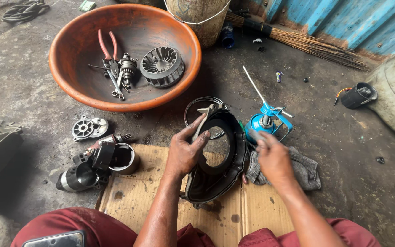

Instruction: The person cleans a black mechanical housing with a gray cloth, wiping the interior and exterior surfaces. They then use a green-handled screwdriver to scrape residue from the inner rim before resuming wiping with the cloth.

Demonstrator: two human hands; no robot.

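1. The left hand [184,153] has its grip closed on a black ring-shaped housing [222,169], fingers curled over the upper rim and thumb along the inner edge of the round opening.
2. The housing stands tilted on a sheet of cardboard [133,196] laid on the concrete floor [344,137], between the person's knees.
3. The right hand [273,158] is just beside the housing's right edge, over a grey rag [305,171]. It is blurred, so I cannot tell whether its grip holds anything.
4. A blue oil can [264,123] with a long thin spout stands just beyond the right hand, touching the rag.
5. A wire ring [193,110] lies on the floor behind the housing.
6. Left of the cardboard lie a dark motor body [78,176], a metal cup [124,158] and a round end plate [89,128].
7. An orange basin [69,68] farther back holds red-handled pliers [107,48], a finned fan wheel [162,66] and small spanners.
8. A broom [307,43] lies by the blue wall.
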